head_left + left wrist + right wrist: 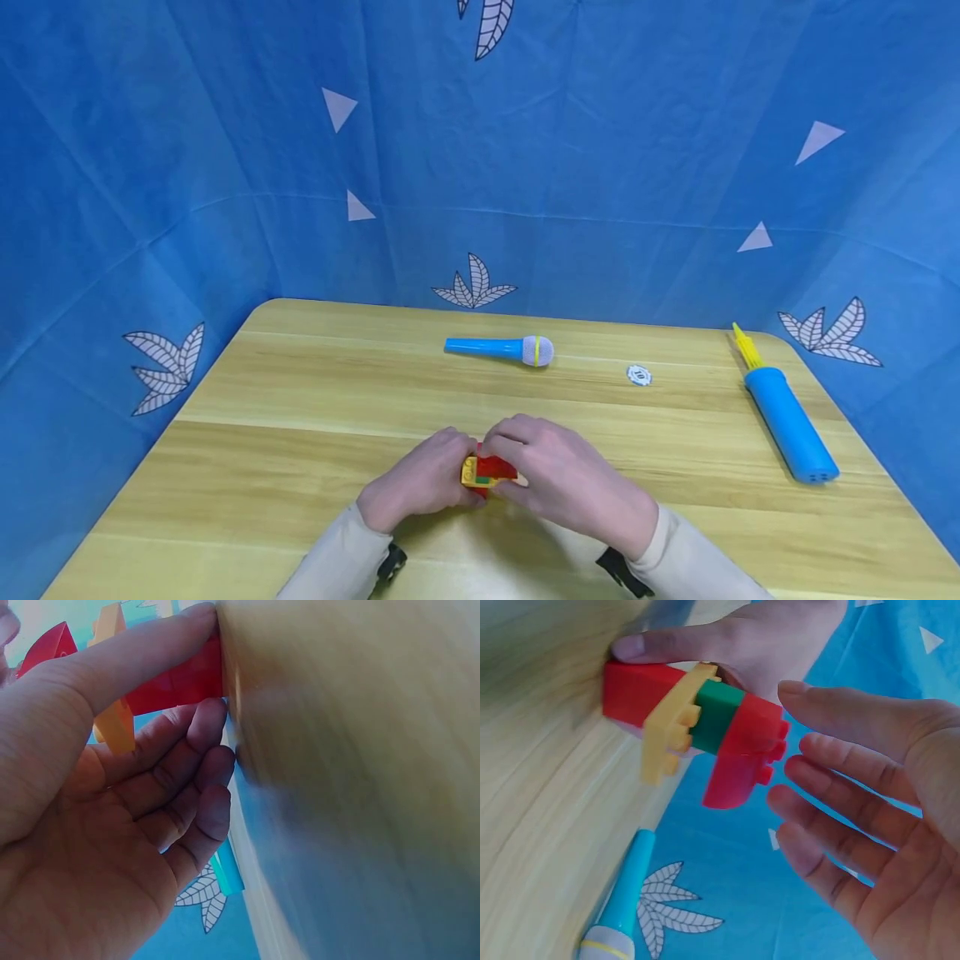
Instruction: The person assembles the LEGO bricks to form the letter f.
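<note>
A small stack of toy building blocks stands on the table, pieced together from a red bottom block (637, 694), a flat yellow plate (660, 739), a green block (717, 712) and a red top block with a curved end (742, 750). My left hand (420, 479) grips the red bottom block between thumb and fingers, down at the tabletop. Around the top of the stack hovers my right hand (566, 479), its fingers (847, 776) loosely bent and the thumb tip right at the upper red block's edge. Nothing is pinched between them.
Beyond the hands, a blue toy microphone (483, 348) lies on the wooden table (300, 392). A round white chip (639, 375) is to its right. Further right lies a blue hand pump (791, 425) with a yellow nozzle. A blue cloth (600, 150) hangs behind the table.
</note>
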`<state>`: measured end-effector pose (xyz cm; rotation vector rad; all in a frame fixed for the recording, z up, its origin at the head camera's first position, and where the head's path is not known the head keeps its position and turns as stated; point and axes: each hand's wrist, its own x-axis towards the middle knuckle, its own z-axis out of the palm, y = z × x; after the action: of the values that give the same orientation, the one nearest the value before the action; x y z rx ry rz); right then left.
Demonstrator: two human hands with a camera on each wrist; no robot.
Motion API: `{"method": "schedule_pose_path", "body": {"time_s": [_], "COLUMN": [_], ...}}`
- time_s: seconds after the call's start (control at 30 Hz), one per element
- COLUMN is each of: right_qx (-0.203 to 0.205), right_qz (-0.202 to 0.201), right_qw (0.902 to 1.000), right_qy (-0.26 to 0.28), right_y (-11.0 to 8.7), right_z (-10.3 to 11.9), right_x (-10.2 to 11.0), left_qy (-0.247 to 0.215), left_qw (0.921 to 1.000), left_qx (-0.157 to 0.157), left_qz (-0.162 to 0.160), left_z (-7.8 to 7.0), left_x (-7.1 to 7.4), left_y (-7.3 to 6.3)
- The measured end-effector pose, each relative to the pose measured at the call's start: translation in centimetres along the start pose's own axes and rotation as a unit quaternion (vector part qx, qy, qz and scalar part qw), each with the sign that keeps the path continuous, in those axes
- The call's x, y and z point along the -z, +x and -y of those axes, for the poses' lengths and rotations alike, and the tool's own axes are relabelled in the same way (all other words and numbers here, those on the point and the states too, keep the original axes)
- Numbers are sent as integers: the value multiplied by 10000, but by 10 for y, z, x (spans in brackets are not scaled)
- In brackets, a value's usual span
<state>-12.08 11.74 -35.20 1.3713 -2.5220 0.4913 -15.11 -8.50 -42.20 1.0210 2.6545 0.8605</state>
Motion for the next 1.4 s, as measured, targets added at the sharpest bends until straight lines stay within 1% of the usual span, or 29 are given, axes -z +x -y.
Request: {"method": "schedule_pose_path", "body": {"time_s": [0.2,0.33,0.5,0.63,0.77,0.83,0.93,1.07,1.2,1.27,1.33,1.4], "right_qx": [42,94,114,65,237,331,329,185,207,236,186,62], "right_qz": [30,15,32,-16,-145,-194,-216,-227,-420,-537,-564,-514], "right_qw": [10000,9999,9999,10000,9996,9993,9992,9995,9988,9982,9981,9985], "right_qy": [-24,-53,-107,-40,38,12,-23,-81,-116,-124,-153,-157], "right_y": [-5,-7,-8,-8,-10,-11,-12,-13,-11,-10,-10,-10], "right_z": [-2,-1,0,0,-1,-2,-2,-1,-2,-4,-7,-10], "right_x": [-5,-7,-6,-2,1,2,2,1,0,1,1,2], "left_qy": [-30,-103,-385,-675,-1044,-1272,-1572,-1872,-2043,-2021,-1772,-1435], "left_qw": [9998,9997,9988,9968,9928,9893,9836,9774,9738,9747,9807,9875], "left_qx": [185,205,252,312,295,297,355,396,399,433,494,529], "left_qz": [36,69,167,288,514,650,807,900,920,857,667,392], "left_z": [0,0,0,-4,-10,-12,-13,-15,-16,-16,-17,-20], "left_x": [-1,-1,0,8,18,23,28,32,34,35,38,41], "left_y": [1,-1,-3,-3,-3,-3,-4,-5,-5,-5,-5,-6]}}
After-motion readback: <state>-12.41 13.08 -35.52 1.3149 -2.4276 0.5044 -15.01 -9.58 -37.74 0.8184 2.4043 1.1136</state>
